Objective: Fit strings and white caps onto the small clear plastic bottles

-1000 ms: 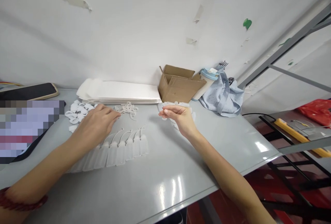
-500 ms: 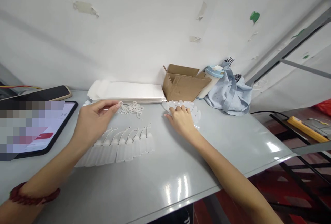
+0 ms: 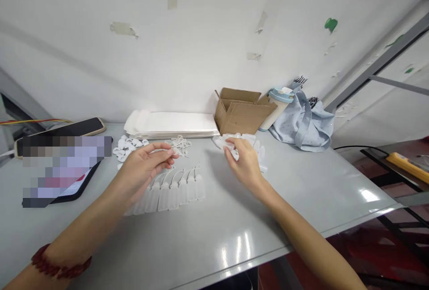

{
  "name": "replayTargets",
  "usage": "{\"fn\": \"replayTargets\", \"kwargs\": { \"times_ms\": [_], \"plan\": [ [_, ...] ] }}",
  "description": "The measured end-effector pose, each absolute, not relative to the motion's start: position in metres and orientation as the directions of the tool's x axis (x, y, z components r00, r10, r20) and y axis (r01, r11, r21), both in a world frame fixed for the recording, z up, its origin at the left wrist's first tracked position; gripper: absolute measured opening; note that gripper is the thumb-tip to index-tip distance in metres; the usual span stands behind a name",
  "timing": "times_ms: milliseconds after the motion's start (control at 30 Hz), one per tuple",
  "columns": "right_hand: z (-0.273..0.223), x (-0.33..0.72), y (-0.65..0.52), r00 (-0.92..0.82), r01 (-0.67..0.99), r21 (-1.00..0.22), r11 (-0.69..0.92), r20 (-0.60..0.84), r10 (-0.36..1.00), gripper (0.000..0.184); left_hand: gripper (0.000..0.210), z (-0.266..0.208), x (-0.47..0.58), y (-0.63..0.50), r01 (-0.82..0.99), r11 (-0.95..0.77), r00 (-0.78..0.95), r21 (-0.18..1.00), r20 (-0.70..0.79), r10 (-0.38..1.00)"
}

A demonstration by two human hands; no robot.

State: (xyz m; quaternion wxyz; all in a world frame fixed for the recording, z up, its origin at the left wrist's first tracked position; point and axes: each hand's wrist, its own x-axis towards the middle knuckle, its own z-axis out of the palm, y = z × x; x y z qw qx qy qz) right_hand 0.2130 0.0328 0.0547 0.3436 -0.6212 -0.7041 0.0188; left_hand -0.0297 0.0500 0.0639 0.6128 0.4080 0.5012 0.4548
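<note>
My left hand [image 3: 145, 169] hovers over a row of several clear plastic tags with white string loops [image 3: 174, 187] laid on the grey table [image 3: 208, 232]; its fingertips pinch a thin white string. My right hand [image 3: 243, 160] lifts one small clear tag out of a loose pile of clear tags [image 3: 258, 149] in front of the cardboard box. A tangle of white strings [image 3: 179, 142] lies between the hands, and a heap of small white rings [image 3: 127, 147] sits to the left.
A stack of white bags [image 3: 170, 124] lies along the wall. An open cardboard box [image 3: 243, 111], a cup [image 3: 278, 104] and a blue cloth bag [image 3: 303, 122] stand at the back right. A tablet [image 3: 63, 171] and a phone [image 3: 67, 129] lie at left. Metal shelving [image 3: 385, 57] rises on the right.
My left hand drew back from the string tangle toward me with a string pinched. My right hand dropped onto the tag pile, then rose holding a tag. The view shifted left.
</note>
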Motion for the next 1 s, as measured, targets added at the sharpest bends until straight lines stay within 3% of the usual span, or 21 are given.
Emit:
{"fn": "replayTargets", "kwargs": {
  "times_ms": [100, 167, 267, 733, 1000],
  "plan": [
    [0.059, 0.198, 0.015, 0.007, 0.494, -0.780, 0.383, 0.444, 0.896, 0.016, 0.016, 0.063, -0.021, 0.040, -0.201, 0.316, 0.183, 0.927, -0.281, 0.942],
    [0.061, 0.189, 0.006, 0.001, 0.300, -0.884, 0.358, 0.376, 0.927, 0.014, 0.015, 0.063, -0.014, 0.032, -0.233, 0.338, 0.245, 0.912, -0.282, 0.928],
    [0.060, 0.183, 0.000, -0.030, 0.153, -0.947, 0.284, 0.283, 0.959, 0.013, 0.014, 0.065, -0.007, 0.024, -0.280, 0.350, 0.282, 0.894, -0.272, 0.920],
    [0.056, 0.182, 0.000, -0.069, 0.136, -0.958, 0.253, 0.245, 0.967, 0.015, 0.009, 0.067, -0.005, 0.023, -0.420, 0.374, 0.275, 0.827, -0.276, 0.921],
    [0.056, 0.181, -0.002, -0.088, 0.208, -0.938, 0.276, 0.263, 0.961, 0.015, 0.015, 0.065, -0.004, 0.017, -0.288, 0.296, 0.262, 0.911, -0.222, 0.939]
  ]
}}
